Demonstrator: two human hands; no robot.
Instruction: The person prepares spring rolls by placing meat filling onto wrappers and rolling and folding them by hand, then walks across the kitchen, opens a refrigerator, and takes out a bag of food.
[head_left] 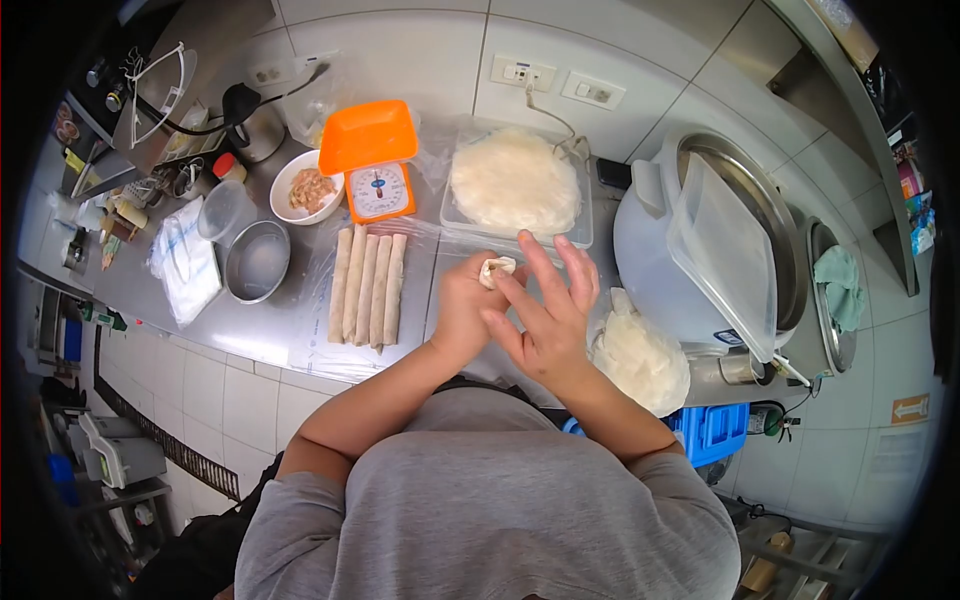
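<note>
My left hand (463,305) is wrapped round a pale wrapper roll, whose open end (496,271) shows above the fist. The index finger of my right hand (548,310) touches that end, and its other fingers are spread apart. Left of my hands, several pale rolls (367,290) lie side by side on clear plastic. Behind my hands, a clear tub (590,222) holds a heap of white, thin material (515,180). A bundle of pale sheets (640,360) lies to the right of my right forearm.
An orange scale (380,192) stands behind the rolls, beside a white bowl (328,212) with pinkish filling. A metal bowl (258,262) and white cloth (188,265) are at left. A large pot (650,240) with a leaning clear lid (725,260) stands at right.
</note>
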